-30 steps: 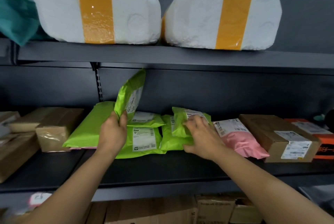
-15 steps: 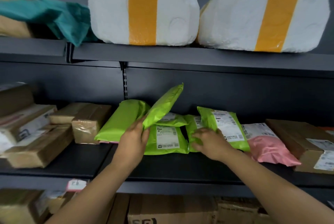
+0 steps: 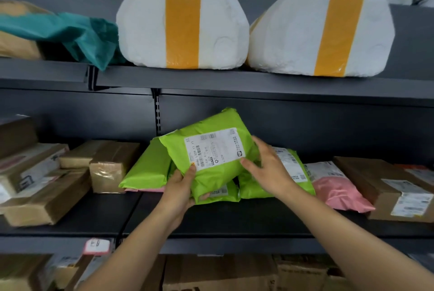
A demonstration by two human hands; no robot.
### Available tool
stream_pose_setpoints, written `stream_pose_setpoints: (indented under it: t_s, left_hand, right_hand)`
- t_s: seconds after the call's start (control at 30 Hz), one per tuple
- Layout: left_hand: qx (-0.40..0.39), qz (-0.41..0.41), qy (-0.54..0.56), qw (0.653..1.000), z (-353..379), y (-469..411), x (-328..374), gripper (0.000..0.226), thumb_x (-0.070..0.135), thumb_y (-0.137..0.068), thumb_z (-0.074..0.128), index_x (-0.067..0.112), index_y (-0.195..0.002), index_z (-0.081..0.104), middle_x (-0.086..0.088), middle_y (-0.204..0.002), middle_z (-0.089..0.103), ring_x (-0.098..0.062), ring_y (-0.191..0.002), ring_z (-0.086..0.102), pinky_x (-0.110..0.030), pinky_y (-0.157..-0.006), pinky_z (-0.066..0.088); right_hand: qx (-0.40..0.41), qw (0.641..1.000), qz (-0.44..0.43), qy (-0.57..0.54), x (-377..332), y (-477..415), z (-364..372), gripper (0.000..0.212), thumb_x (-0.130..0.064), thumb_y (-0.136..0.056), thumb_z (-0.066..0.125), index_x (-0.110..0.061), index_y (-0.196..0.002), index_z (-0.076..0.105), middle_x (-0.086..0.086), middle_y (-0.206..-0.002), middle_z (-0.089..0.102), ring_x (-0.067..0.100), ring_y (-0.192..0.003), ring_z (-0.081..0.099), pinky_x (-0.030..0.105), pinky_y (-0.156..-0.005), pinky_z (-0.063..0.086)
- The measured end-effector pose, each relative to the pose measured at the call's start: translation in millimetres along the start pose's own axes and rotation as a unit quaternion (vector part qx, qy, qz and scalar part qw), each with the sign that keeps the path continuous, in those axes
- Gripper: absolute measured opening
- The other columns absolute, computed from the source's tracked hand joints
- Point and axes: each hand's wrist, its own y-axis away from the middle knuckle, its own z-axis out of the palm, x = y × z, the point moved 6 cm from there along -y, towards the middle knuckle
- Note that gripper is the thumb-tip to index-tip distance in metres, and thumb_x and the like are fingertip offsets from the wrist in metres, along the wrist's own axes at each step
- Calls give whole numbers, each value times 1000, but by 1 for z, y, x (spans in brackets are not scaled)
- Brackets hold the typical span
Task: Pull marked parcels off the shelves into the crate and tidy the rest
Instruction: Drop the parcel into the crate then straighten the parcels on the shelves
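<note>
- While the left hand grips the lower left corner of a lime-green parcel, thumb pressed on its front just below the white label and fingers curled under its bottom edge, the parcel stands tilted, label side to the camera, above the middle shelf.
- The right hand meets the same parcel at its right edge: its thumb touches the front by the label's lower right corner, and its fingers lie fairly straight and spread along that edge, not curled round it.
- So the parcel sits between the two hands, the left one low and to its left, the right one beside and slightly behind it.
- Under and behind it lie more green parcels: one to the left, one flat beneath, one behind the right hand.
- A pink parcel lies just right of those, touching a brown box.
- Taped brown packages are stacked at the shelf's left end.
- On the upper shelf two white bundles with orange tape sit side by side, a teal bag to their left.
</note>
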Motion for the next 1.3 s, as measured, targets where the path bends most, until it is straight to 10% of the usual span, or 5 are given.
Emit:
stream_pose_setpoints:
  t_s: [0.6, 0.77, 0.93, 1.1, 1.3]
  left_hand:
    - [-24, 2, -168, 985, 80, -2, -12, 19, 35, -95, 51, 21, -95, 63, 3, -87, 66, -10, -78, 60, -27, -66, 49]
    - [-51, 24, -114, 992, 121, -15, -17, 25, 30, -95, 53, 17, -116, 54, -3, -112, 62, -21, -101, 62, -31, -81, 52]
    - [-69, 177, -476, 859, 150, -31, -31, 60, 27, -87, 66, 15, -140, 41, -4, -141, 46, -21, -129, 44, -26, -104, 33]
    - [-120, 203, -685, 689, 166, -41, -69, 79, 48, -83, 64, 33, -148, 22, -1, -158, 15, -30, -142, 18, -40, -114, 24]
    - [-95, 214, -680, 695, 171, -48, -75, 58, 27, -91, 59, 22, -144, 35, -7, -157, 18, -27, -139, 29, -30, -113, 26]
  right_hand:
    - [-78, 945, 192, -252, 77, 49, -97, 54, -8, -71, 80, -27, -110, 48, 8, -104, 66, 28, -85, 69, 50, -68, 57]
    - [108, 934, 200, -277, 112, 46, -146, 41, 3, -70, 78, -13, -94, 48, 16, -96, 62, 26, -76, 64, 45, -67, 53]
    - [325, 871, 266, -257, 163, 44, -182, 43, -11, -76, 77, -13, -103, 44, 16, -108, 59, 30, -92, 61, 46, -82, 54]
    - [198, 937, 287, 14, 171, 37, -169, 55, -28, -84, 68, -9, -127, 42, 17, -127, 35, 37, -106, 50, 38, -88, 43]
    - [103, 903, 182, 375, 152, 29, -162, 53, -55, -86, 50, -20, -127, 53, 8, -140, 24, 30, -129, 24, 48, -101, 31]
